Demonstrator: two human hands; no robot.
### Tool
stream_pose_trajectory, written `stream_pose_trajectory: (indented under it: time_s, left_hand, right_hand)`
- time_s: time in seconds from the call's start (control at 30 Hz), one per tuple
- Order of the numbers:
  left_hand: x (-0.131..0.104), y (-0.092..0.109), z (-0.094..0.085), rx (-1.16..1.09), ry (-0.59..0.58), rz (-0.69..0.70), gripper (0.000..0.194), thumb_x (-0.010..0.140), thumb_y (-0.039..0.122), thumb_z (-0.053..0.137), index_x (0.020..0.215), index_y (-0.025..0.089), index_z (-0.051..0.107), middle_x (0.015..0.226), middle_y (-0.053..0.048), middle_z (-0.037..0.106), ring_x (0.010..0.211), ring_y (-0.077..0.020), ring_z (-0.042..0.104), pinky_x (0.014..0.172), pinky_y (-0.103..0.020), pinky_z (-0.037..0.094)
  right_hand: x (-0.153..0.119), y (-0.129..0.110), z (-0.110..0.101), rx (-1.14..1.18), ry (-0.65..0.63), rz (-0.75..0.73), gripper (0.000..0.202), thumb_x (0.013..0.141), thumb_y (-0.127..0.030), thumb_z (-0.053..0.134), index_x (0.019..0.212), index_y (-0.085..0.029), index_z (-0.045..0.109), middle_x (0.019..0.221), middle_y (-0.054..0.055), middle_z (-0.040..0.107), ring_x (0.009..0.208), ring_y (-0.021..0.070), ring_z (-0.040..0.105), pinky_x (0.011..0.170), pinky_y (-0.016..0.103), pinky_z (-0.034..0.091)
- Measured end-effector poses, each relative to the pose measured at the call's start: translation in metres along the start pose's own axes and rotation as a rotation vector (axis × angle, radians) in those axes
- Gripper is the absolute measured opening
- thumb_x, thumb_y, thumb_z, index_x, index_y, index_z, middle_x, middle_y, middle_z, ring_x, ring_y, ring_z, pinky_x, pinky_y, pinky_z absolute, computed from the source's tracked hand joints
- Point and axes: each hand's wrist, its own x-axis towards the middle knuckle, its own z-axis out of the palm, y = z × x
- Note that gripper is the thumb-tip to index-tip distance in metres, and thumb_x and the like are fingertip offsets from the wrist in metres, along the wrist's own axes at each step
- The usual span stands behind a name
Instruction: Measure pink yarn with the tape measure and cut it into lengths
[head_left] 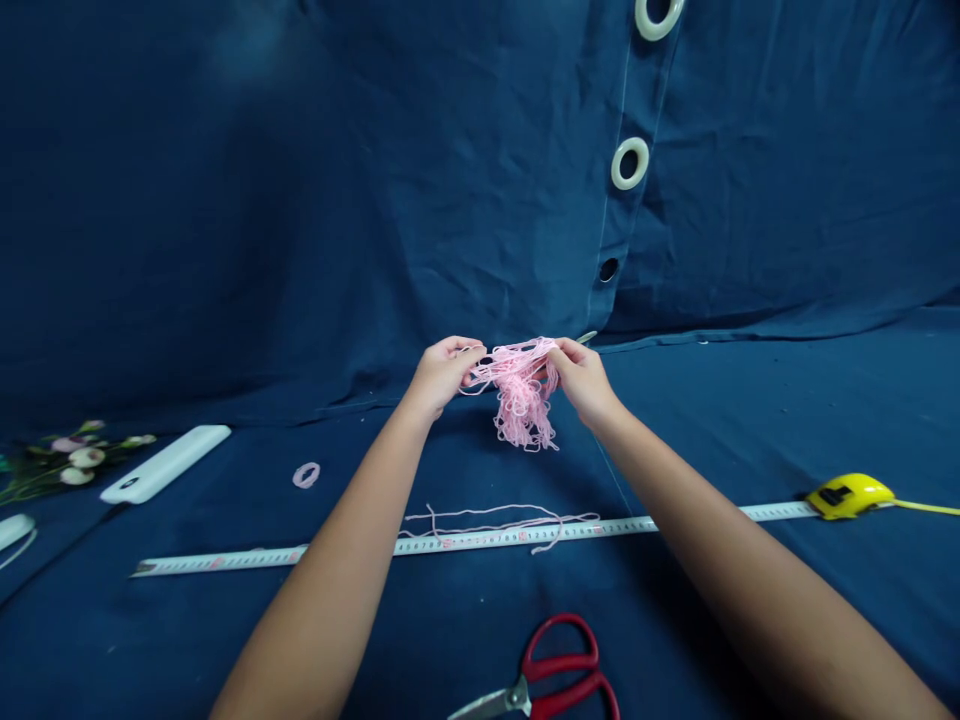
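Between my two hands hangs a tangled bundle of pink yarn (525, 400), lifted above the blue cloth. My left hand (448, 372) pinches loops at the bundle's left side. On the other side, my right hand (583, 378) grips its upper right edge between thumb and fingers. Loose loops droop below in a clump. Nearer to me, cut lengths of pink yarn (495, 512) lie along an extended tape measure blade (360, 552), one strand crossing it.
Red-handled scissors (559, 670) lie at the front, blades partly out of view. The yellow tape measure case (851, 496) is at right. Leftward are a small yarn ring (306, 475), a white oblong device (166, 465) with a cable, and flowers (82, 458). Blue curtain (375, 200) hangs behind.
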Motion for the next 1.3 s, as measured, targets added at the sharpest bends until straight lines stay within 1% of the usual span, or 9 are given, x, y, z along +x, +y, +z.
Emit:
stream_pose_trajectory:
  time_s: [0.1, 0.23, 0.33, 0.43, 0.6, 0.8, 0.93, 1.2, 1.3]
  left_hand:
    - [0.003, -0.011, -0.002, 0.279, 0.114, 0.166, 0.029, 0.079, 0.041, 0.079, 0.099, 0.02, 0.074, 0.084, -0.005, 0.067, 0.071, -0.0181, 0.061, 0.065, -0.03, 0.044]
    - [0.006, -0.025, -0.002, 0.668, 0.163, 0.225, 0.03, 0.085, 0.043, 0.07, 0.107, 0.023, 0.072, 0.118, -0.011, 0.065, 0.104, -0.0287, 0.063, 0.084, -0.037, 0.046]
    - [0.005, -0.035, 0.002, 0.787, -0.013, 0.091, 0.041, 0.079, 0.043, 0.074, 0.114, 0.022, 0.069, 0.125, -0.014, 0.062, 0.111, -0.0329, 0.06, 0.086, -0.038, 0.046]
    - [0.0, -0.045, 0.011, 0.727, -0.29, 0.04, 0.048, 0.064, 0.038, 0.086, 0.107, 0.023, 0.071, 0.108, -0.007, 0.07, 0.095, -0.0271, 0.064, 0.077, -0.032, 0.046]
    - [-0.009, -0.058, 0.024, 0.574, -0.501, 0.076, 0.027, 0.061, 0.035, 0.086, 0.075, 0.021, 0.068, 0.073, 0.001, 0.066, 0.069, -0.0194, 0.057, 0.062, -0.028, 0.036]
    - [0.003, -0.055, 0.017, 0.332, -0.38, 0.076, 0.037, 0.076, 0.05, 0.076, 0.069, 0.019, 0.059, 0.066, 0.002, 0.056, 0.063, -0.0156, 0.049, 0.058, -0.027, 0.03]
    - [0.008, -0.043, 0.007, 0.096, -0.263, 0.042, 0.042, 0.082, 0.058, 0.069, 0.08, 0.017, 0.062, 0.076, -0.001, 0.062, 0.069, -0.0164, 0.056, 0.062, -0.027, 0.039]
    - [0.01, -0.026, -0.004, -0.275, -0.123, -0.063, 0.04, 0.075, 0.052, 0.079, 0.091, 0.018, 0.066, 0.085, -0.003, 0.067, 0.072, -0.0167, 0.062, 0.064, -0.027, 0.048]
    - [0.011, -0.032, -0.002, -0.024, -0.153, -0.021, 0.051, 0.089, 0.067, 0.057, 0.09, 0.017, 0.067, 0.088, -0.008, 0.069, 0.076, -0.0207, 0.065, 0.067, -0.031, 0.051]
  right_hand:
    - [0.001, 0.002, -0.001, -0.045, -0.055, 0.059, 0.022, 0.079, -0.044, 0.069, 0.083, -0.022, 0.068, 0.08, 0.004, 0.071, 0.073, 0.0217, 0.064, 0.061, 0.032, 0.05]
    - [0.005, 0.013, -0.007, -0.451, -0.095, 0.017, 0.031, 0.093, -0.046, 0.049, 0.088, -0.022, 0.067, 0.089, 0.004, 0.071, 0.08, 0.0205, 0.063, 0.07, 0.032, 0.05]
    - [0.003, 0.021, -0.011, -0.649, -0.152, 0.038, 0.026, 0.087, -0.043, 0.063, 0.099, -0.022, 0.071, 0.099, 0.005, 0.069, 0.09, 0.0225, 0.063, 0.082, 0.034, 0.049]
    - [-0.006, 0.028, -0.009, -0.831, -0.195, 0.061, 0.039, 0.074, -0.033, 0.078, 0.11, -0.022, 0.07, 0.114, 0.009, 0.065, 0.104, 0.0265, 0.061, 0.092, 0.037, 0.045]
    - [-0.02, 0.041, 0.001, -0.976, -0.303, 0.095, 0.031, 0.069, -0.035, 0.083, 0.096, -0.023, 0.074, 0.102, 0.009, 0.07, 0.095, 0.0267, 0.064, 0.081, 0.032, 0.045]
    - [-0.008, 0.046, -0.011, -0.899, -0.287, 0.104, 0.016, 0.082, -0.033, 0.068, 0.072, -0.022, 0.075, 0.068, 0.002, 0.07, 0.068, 0.018, 0.064, 0.062, 0.027, 0.04]
    - [0.01, 0.045, -0.026, -0.798, -0.11, 0.071, 0.024, 0.088, -0.035, 0.056, 0.084, -0.02, 0.075, 0.076, 0.002, 0.074, 0.07, 0.0163, 0.066, 0.06, 0.024, 0.042]
    - [0.027, 0.046, -0.043, -0.795, 0.154, 0.059, 0.044, 0.096, -0.029, 0.022, 0.095, -0.017, 0.064, 0.09, 0.01, 0.073, 0.078, 0.0197, 0.068, 0.059, 0.025, 0.046]
    - [0.022, 0.043, -0.042, -0.888, 0.079, 0.071, 0.036, 0.095, -0.033, 0.035, 0.087, -0.019, 0.067, 0.085, 0.008, 0.072, 0.078, 0.0207, 0.066, 0.064, 0.027, 0.046]
